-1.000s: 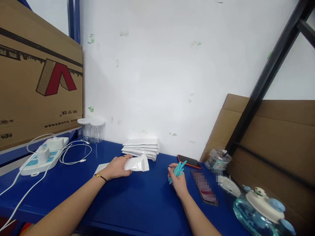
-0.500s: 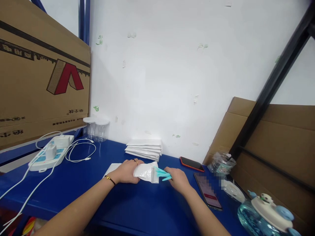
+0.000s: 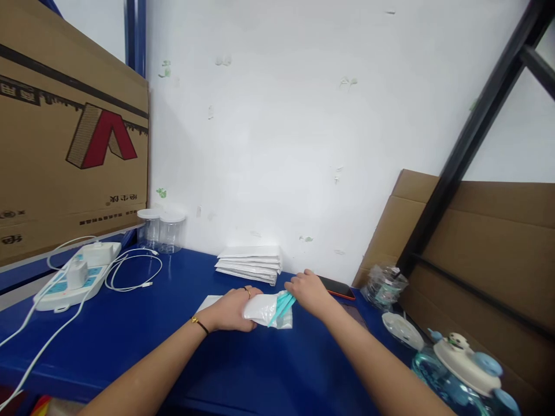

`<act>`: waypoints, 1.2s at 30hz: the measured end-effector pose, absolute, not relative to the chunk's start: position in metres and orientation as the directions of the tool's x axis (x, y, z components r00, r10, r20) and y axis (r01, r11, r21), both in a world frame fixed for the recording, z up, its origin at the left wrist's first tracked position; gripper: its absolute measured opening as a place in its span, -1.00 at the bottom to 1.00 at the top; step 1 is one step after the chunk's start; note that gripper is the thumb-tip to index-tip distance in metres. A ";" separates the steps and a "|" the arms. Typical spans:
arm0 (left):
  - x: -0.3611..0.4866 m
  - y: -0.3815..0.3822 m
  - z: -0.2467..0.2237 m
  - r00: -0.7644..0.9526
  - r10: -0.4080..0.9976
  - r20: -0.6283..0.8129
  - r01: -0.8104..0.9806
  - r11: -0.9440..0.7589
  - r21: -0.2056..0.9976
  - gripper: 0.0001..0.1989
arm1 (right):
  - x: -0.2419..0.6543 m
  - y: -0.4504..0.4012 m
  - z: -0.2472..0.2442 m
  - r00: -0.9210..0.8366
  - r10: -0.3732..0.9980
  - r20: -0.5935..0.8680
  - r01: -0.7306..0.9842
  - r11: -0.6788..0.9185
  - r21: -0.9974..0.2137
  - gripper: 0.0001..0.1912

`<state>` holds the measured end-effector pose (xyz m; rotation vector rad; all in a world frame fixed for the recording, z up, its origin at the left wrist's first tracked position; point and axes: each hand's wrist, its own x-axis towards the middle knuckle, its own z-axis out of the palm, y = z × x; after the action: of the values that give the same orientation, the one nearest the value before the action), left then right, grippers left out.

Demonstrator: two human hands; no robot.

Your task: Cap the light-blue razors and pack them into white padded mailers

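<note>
Turquoise strips (image 3: 283,304), white pouch (image 3: 259,310)

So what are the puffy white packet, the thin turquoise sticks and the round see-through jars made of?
The puffy white packet looks like glossy plastic film: light glints off it. The thin turquoise sticks may be smooth plastic, being evenly coloured, but I can't be sure. The round see-through jars look like clear plastic or glass; what's behind shows through.

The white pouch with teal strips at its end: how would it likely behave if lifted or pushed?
The pouch is probably floppy, as its surface bulges and wrinkles. It may be light for its size, since its walls look thin. Its shiny skin could slip somewhat on the smooth-looking table.
</note>
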<state>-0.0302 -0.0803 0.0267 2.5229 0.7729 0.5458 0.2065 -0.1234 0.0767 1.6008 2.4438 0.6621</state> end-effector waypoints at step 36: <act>0.013 -0.093 0.028 0.571 0.633 0.523 -0.226 -0.491 0.841 -0.15 | 0.125 -0.146 0.207 -0.667 0.745 -0.012 0.443 0.409 0.798 -0.85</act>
<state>0.0126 -0.0934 0.0276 1.8049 0.3340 1.0774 0.1251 -0.1458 0.2074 1.0217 2.3042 1.1399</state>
